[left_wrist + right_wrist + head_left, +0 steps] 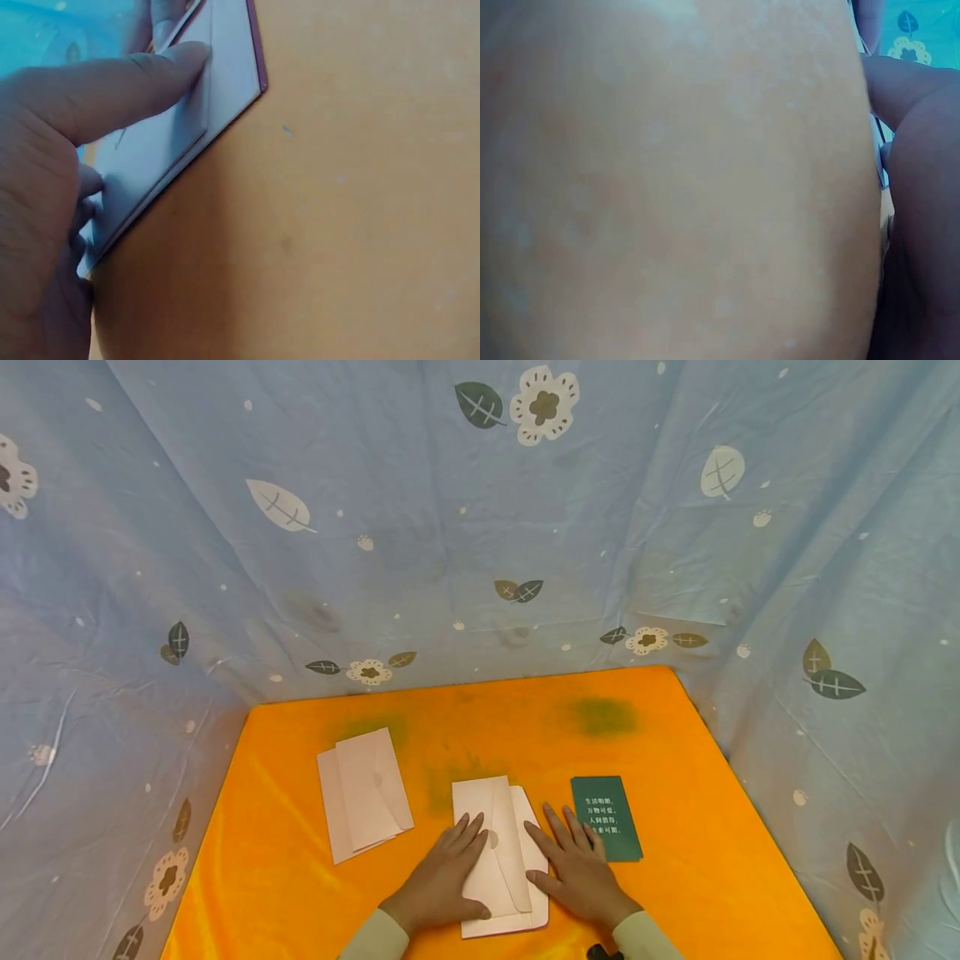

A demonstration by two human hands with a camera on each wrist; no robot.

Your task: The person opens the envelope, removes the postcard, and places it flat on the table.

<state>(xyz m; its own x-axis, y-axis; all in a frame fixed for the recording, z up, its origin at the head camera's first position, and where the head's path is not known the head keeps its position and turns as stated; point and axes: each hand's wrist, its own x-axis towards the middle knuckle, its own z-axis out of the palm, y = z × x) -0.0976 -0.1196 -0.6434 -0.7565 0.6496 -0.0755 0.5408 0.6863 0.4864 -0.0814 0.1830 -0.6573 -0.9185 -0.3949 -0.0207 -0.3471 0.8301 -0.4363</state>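
In the head view a pale pink envelope (480, 797) with a round seal lies at the front middle, on top of another piece with a white rounded flap (519, 802) showing to the right. My left hand (446, 881) rests on the envelope's left side, fingers extended and thumb near its lower edge. In the left wrist view the thumb lies across the stacked paper (142, 176), which has a dark red edge. My right hand (577, 877) has its fingers spread at the flap's right edge, some fingertips by the green cards (603, 789). The right wrist view shows mostly table and part of that hand.
Two more pale pink envelopes (375, 789) overlap each other on the left of the orange tabletop (480, 718). Blue-grey curtains (420, 527) with leaves and flowers enclose the back and sides. A small black object (602, 952) sits by the right wrist.
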